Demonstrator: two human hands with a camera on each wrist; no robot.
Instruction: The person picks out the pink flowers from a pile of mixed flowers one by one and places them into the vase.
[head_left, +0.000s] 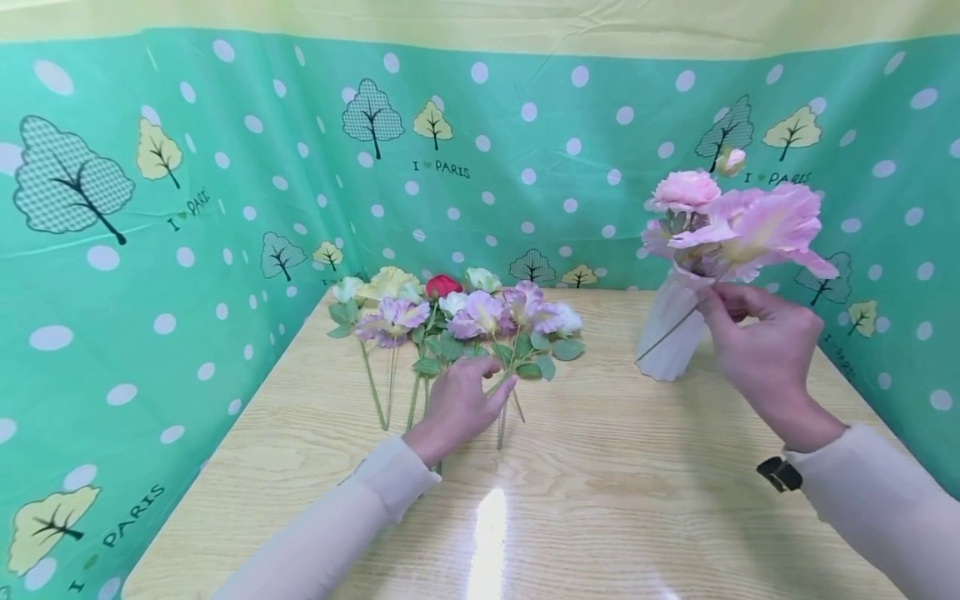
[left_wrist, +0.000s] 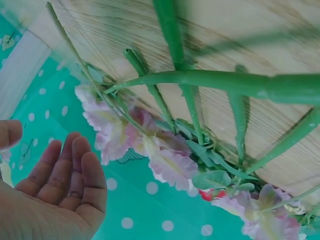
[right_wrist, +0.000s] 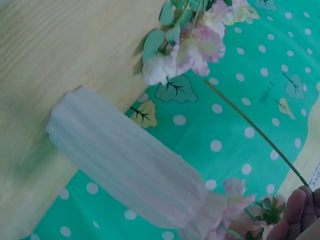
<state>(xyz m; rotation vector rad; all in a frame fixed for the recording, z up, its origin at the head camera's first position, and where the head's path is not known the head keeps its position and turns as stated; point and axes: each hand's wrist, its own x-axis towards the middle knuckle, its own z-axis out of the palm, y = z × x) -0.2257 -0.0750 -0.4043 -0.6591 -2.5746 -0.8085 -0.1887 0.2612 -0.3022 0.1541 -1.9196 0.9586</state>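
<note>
My right hand (head_left: pixel 772 354) pinches the thin stem (right_wrist: pixel 255 125) of a large lilac-pink flower (head_left: pixel 783 221) near the mouth of a white ribbed vase (head_left: pixel 675 354). The stem slants down across the vase's front in the head view, outside it. Inside the vase stand a pink flower (head_left: pixel 684 190) and other blooms, partly hidden by the large one. My left hand (head_left: pixel 461 404) hovers close over the stems of the flowers on the table; in the left wrist view its fingers (left_wrist: pixel 70 175) are loosely bent with nothing between them.
Lilac flowers (head_left: pixel 480 315), a red flower (head_left: pixel 442 286), a yellow flower (head_left: pixel 390 283) and several white ones lie in a row at the back of the wooden table (head_left: pixel 600 475), stems toward me. A green dotted cloth (head_left: pixel 480 200) rises behind and at both sides.
</note>
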